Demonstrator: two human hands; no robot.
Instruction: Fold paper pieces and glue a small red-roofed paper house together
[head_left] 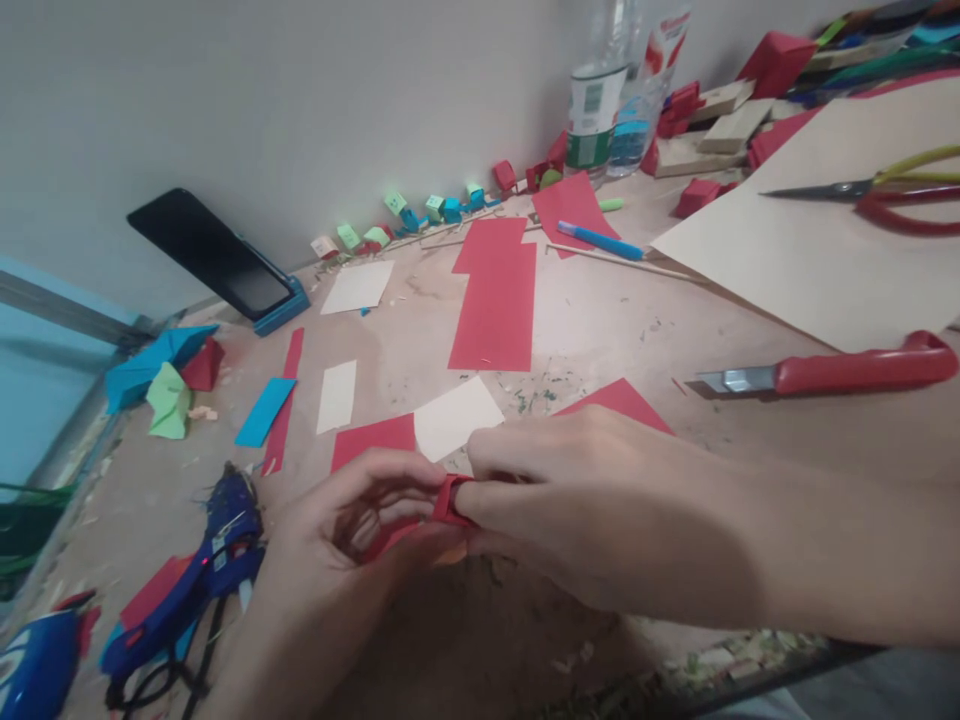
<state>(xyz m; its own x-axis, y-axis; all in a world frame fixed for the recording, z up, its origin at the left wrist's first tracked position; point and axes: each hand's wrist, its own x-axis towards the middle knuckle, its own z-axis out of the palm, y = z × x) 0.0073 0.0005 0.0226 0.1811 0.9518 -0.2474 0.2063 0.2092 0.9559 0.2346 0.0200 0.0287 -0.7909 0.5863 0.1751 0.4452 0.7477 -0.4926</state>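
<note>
Between both hands, low in the middle of the view, is a small folded piece of red paper (448, 499) with an open, box-like end. My left hand (360, 530) curls around it, thumb below and fingers above. My right hand (540, 490) comes from the right, its fingers pressed to the paper's opening and partly hiding it. Just beyond the hands lie a flat red paper piece (375, 440) and a cream paper piece (457, 418). Another red paper corner (619, 400) shows behind my right hand.
A blue glue gun (225, 535) with its cable lies at left. A red-handled cutter (862, 368) and scissors (870, 190) on cream card (810, 250) are at right. A phone (214, 255) leans on a stand; bottles (596, 110) and small paper cubes (394, 205) line the wall.
</note>
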